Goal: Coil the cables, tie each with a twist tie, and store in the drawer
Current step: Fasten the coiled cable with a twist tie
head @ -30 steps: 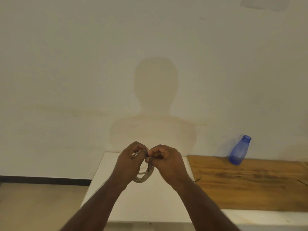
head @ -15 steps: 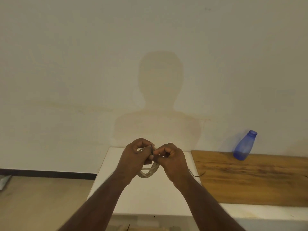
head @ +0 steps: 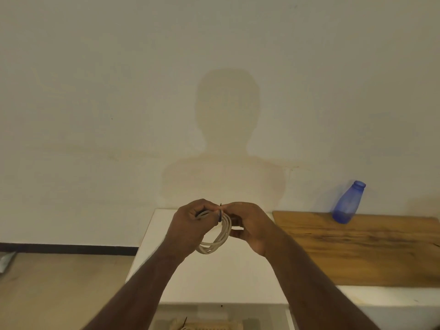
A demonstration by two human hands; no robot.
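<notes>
Above the white cabinet [head: 209,277], my left hand [head: 190,225] grips the coiled cable [head: 217,239] while my right hand [head: 250,225] pinches the twist tie [head: 220,214]. I'd twist tight, keeping the loops bunched.

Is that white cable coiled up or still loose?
Coiled: the white cable hangs in stacked loops between the left hand and right hand.

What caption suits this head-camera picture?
Both hands, left and right, fasten a twist tie around a coiled pale cable above a white cabinet.
</notes>
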